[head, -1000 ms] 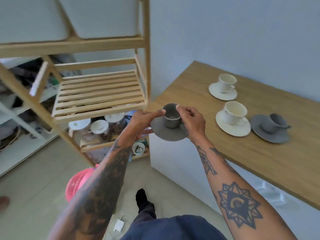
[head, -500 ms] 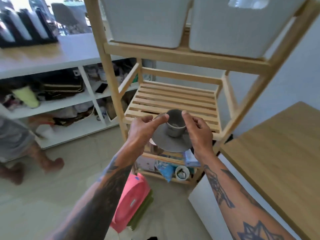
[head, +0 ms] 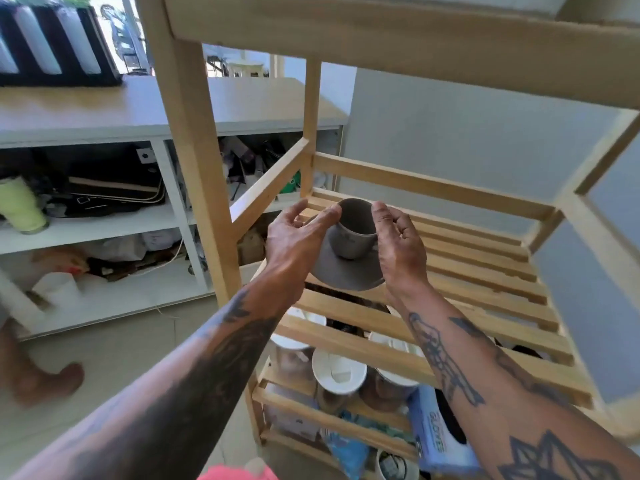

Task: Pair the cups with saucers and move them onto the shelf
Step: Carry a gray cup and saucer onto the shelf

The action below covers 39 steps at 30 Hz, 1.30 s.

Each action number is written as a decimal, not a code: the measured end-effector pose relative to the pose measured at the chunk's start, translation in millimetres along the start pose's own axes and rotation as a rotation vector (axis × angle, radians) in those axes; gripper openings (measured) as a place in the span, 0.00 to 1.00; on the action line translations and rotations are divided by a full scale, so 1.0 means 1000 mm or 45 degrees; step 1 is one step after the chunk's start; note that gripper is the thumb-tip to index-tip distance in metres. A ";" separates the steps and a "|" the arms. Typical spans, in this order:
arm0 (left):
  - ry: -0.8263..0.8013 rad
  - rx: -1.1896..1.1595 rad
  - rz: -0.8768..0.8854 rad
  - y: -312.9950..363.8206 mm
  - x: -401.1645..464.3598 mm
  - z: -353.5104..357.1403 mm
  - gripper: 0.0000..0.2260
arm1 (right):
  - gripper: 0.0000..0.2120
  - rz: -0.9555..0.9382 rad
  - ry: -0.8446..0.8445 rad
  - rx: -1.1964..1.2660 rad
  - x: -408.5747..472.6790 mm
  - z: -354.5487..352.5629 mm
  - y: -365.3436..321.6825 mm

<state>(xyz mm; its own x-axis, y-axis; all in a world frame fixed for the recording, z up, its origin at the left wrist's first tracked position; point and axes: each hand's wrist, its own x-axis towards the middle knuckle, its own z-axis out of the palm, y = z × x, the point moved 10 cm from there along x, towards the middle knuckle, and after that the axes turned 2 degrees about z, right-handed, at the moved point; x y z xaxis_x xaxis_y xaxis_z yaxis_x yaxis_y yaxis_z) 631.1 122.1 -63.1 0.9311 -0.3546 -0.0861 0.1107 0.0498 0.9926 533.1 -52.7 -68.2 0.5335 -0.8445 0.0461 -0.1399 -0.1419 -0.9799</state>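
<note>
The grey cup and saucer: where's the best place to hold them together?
Probably as shown: left hand and right hand under opposite saucer edges, a digit of each steadying the grey cup rim, since it sits loose.

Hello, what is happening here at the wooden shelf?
A person holds a grey ceramic cup standing on a grey round saucer, with the left hand and the right hand on either side. The pair is over the slatted wooden shelf, not yet set down.
</note>
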 end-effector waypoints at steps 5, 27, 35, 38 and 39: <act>-0.087 0.058 0.069 -0.007 0.038 0.006 0.17 | 0.19 -0.017 -0.097 -0.050 0.038 0.032 0.014; 0.037 0.168 0.203 -0.019 0.124 0.016 0.14 | 0.30 0.068 -0.116 -0.353 0.101 0.083 0.024; -0.008 0.191 0.254 -0.015 0.135 0.019 0.15 | 0.29 0.006 -0.220 -0.335 0.104 0.094 0.020; -0.091 0.155 0.248 -0.014 0.133 0.021 0.16 | 0.27 -0.038 -0.261 -0.250 0.100 0.093 0.016; -0.094 0.157 0.250 -0.014 0.132 0.020 0.17 | 0.27 -0.055 -0.274 -0.234 0.098 0.092 0.014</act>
<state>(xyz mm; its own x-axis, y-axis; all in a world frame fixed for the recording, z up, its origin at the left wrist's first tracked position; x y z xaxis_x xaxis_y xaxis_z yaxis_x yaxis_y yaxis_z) 746.1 56.0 -86.2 0.9020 -0.4170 0.1120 -0.1178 0.0119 0.9930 660.2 -90.3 -95.2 0.7042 -0.7096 0.0257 -0.2518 -0.2834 -0.9254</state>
